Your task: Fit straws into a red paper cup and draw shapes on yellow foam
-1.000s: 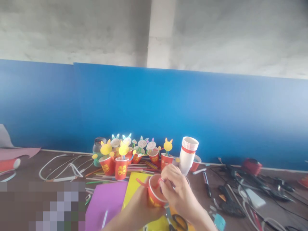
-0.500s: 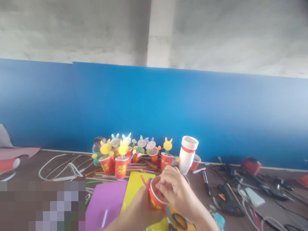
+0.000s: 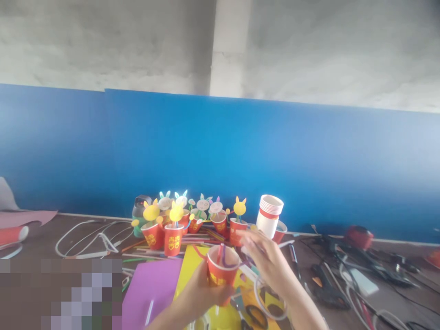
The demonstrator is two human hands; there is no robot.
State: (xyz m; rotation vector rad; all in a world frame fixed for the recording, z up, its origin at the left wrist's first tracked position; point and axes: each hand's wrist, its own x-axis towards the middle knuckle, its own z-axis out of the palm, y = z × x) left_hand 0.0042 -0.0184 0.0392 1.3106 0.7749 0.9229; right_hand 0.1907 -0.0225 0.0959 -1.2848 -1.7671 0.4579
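Note:
My left hand [image 3: 199,288] is wrapped around a red paper cup [image 3: 218,274] with yellow printing. A red straw [image 3: 200,253] sticks out at the cup's left side, and a purple straw [image 3: 224,256] shows inside beside a red one. To the right of the cup, my right hand [image 3: 266,254] is raised with its fingers stretched out, apart from the cup and holding nothing I can see. Beneath the hands lie yellow paper [image 3: 190,261], scissors [image 3: 256,316] with dark handles, and a roll of tape [image 3: 270,300], partly covered by the right hand.
Several red cups with paper animal heads [image 3: 176,211] on straws stand at the back. Behind my right hand rises a stack of white cups [image 3: 270,215]. Purple paper [image 3: 151,288] lies left. A glue gun [image 3: 326,286] and cables are at right; a blue partition [image 3: 220,151] stands behind.
My right hand has come out of the cup and moved right, its fingers opening. The cup now shows straws inside and is tilted less, still in my left hand.

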